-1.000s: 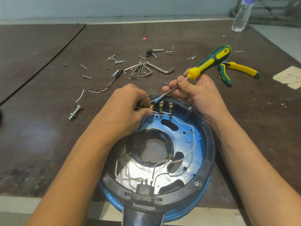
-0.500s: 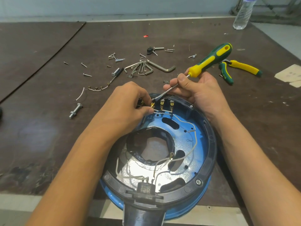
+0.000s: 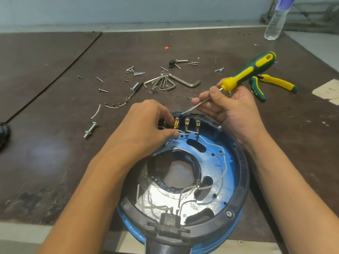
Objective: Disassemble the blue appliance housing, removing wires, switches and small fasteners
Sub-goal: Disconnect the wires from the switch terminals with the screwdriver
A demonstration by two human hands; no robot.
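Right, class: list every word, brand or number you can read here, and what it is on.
No text here reads clearly.
pliers: pale lettering on the green handle, too blurred to read.
bottle: blue label, nothing legible.

Housing (image 3: 236,173) at table (image 3: 55,153) front edge; screws (image 3: 134,71) behind, pliers (image 3: 271,84) right.

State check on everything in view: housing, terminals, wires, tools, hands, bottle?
round blue appliance housing: open, inside facing up.
brass spade terminals: three visible, mounted at far rim.
white wires: inside housing, one pinched by left hand.
green-and-yellow screwdriver: right hand grips its shaft, tip at terminals.
green-and-yellow pliers: lying flat, handles spread.
clear plastic bottle: upright.
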